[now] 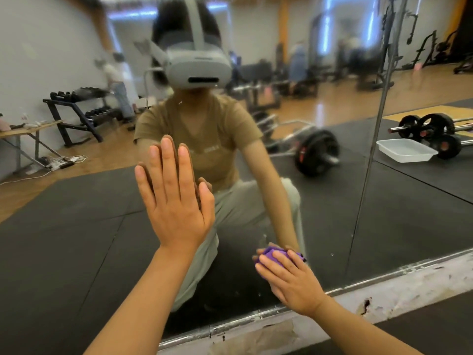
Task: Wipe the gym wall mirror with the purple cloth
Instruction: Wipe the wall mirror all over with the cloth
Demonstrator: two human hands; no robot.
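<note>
The gym wall mirror [384, 221] fills most of the view and reflects me crouching in front of it. My left hand [174, 198] lies flat on the glass, fingers straight and pointing up. Low on the mirror, near its bottom edge, my right hand [289, 280] presses the bunched purple cloth [272, 253] against the glass. The cloth pokes out above my fingertips; most of it is hidden under the hand. A few small specks and drips show on the glass around the cloth.
The mirror's metal bottom trim [256, 319] runs above a scuffed white wall base [409, 290]. A vertical seam [368, 162] divides the mirror panels. Reflected are black floor mats, a barbell with plates, a white plastic tub [405, 149], a dumbbell rack and other people.
</note>
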